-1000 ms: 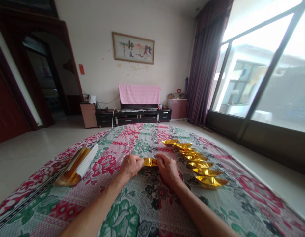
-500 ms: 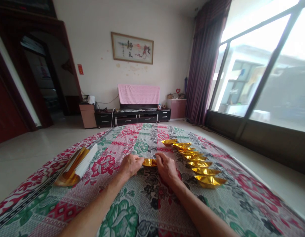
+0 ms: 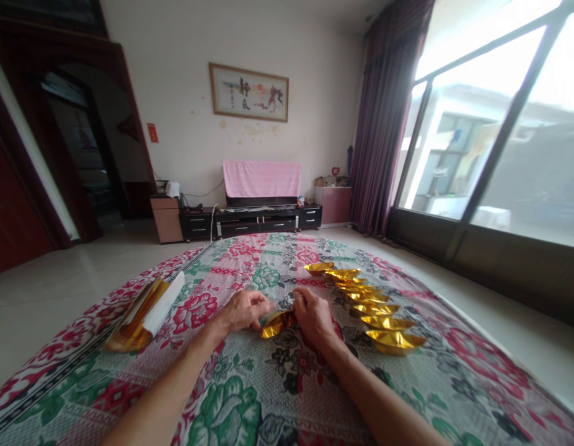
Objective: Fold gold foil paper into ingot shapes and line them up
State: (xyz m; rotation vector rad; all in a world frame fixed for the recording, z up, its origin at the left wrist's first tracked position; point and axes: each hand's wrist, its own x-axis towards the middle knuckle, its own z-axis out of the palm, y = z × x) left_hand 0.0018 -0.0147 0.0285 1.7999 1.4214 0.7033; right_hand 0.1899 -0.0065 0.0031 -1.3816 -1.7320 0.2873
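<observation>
A gold foil paper ingot (image 3: pixel 276 324) is tilted over the patterned tablecloth (image 3: pixel 226 402), its left tip pointing down toward me. My right hand (image 3: pixel 313 314) pinches its right end, with the fingertips partly hiding that end. Just left of the ingot, my left hand (image 3: pixel 246 310) is off it, fingers loosely bent and apart with nothing between them. To the right, several finished foil ingots (image 3: pixel 395 341) stand in a slanting row running away from me. On the left lies a curled stack of gold and white paper sheets (image 3: pixel 145 313).
The round table's edge curves away on both sides. Beyond it stand a low black cabinet (image 3: pixel 240 229) and a screen draped with a pink cloth (image 3: pixel 262 178). A large window (image 3: pixel 501 155) with a purple curtain (image 3: pixel 382 124) is on the right, a doorway (image 3: pixel 89 142) on the left.
My left hand has let go of the ingot's left end and drawn slightly left, its fingers parting. The ingot has tipped, left end downward, in my right hand, which has barely moved.
</observation>
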